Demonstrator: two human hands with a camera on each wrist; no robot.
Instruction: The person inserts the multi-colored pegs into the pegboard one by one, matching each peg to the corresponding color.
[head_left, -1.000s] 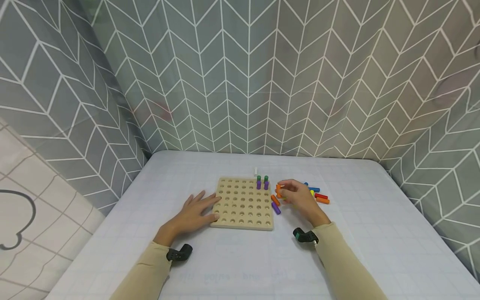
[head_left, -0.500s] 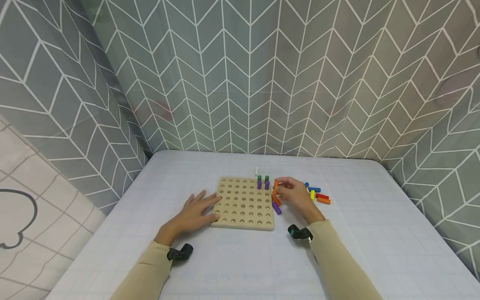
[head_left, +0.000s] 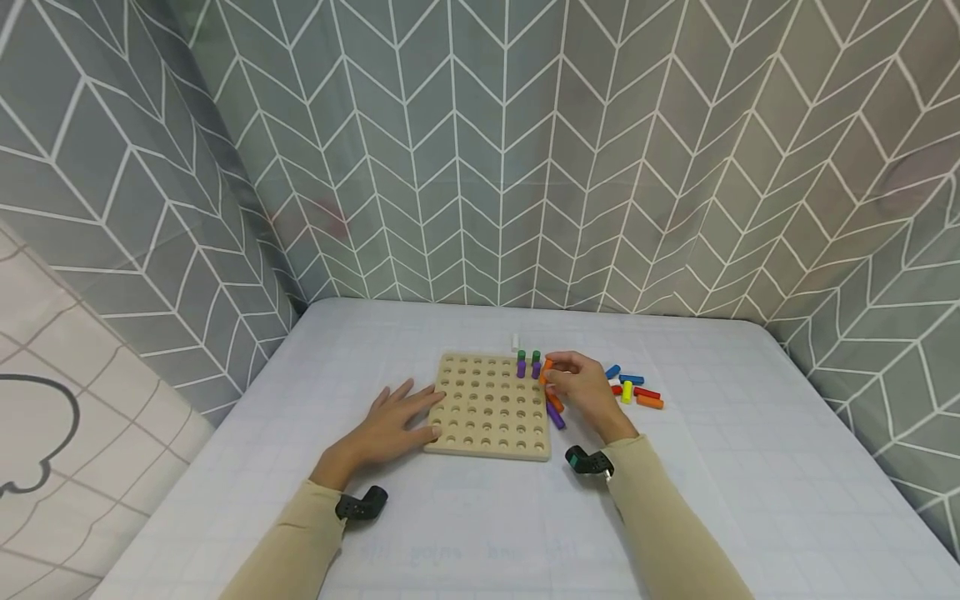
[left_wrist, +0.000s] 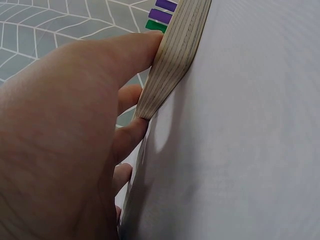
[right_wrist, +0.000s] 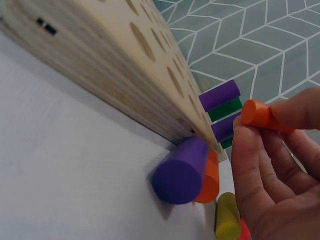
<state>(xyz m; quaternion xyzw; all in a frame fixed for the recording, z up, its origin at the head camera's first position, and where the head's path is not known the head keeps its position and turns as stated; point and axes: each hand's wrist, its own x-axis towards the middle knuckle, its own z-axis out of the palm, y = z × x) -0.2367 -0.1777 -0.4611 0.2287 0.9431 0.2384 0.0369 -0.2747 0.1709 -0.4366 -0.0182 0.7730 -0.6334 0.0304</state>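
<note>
Orange peg (right_wrist: 257,114): pinched in fingertips of the right hand (head_left: 588,390), held at the right edge of the pegboard (head_left: 480,403), near the standing pegs. Leans slightly in the head view; cannot tell whether its lower end touches wood.

Right hand bent at the fingers, thumb and finger pressed on the peg, arm reaching in from the near right. Left hand (head_left: 392,425) flat, fingers spread, thumb and forefinger on the board's left side.

Right wrist view gives what the head view misses: the peg's flat round end, and the board's layered ply edge with a small dark mark (right_wrist: 46,26). Left wrist view: thumb against that layered edge. Head view alone shows the full grid of holes.

Peg a plain cylinder, smooth, evenly orange. Board pale wood, square.

Outward: two purple pegs (head_left: 521,369) upright at the far right corner, two green pegs (head_left: 536,356) behind them. Second orange peg (head_left: 556,402) and a purple peg (right_wrist: 180,172) lie just beside the board. Farther right, loose blue, red, yellow and orange pegs on the white desk (head_left: 450,525). White peg (head_left: 515,342) beyond the board.
</note>
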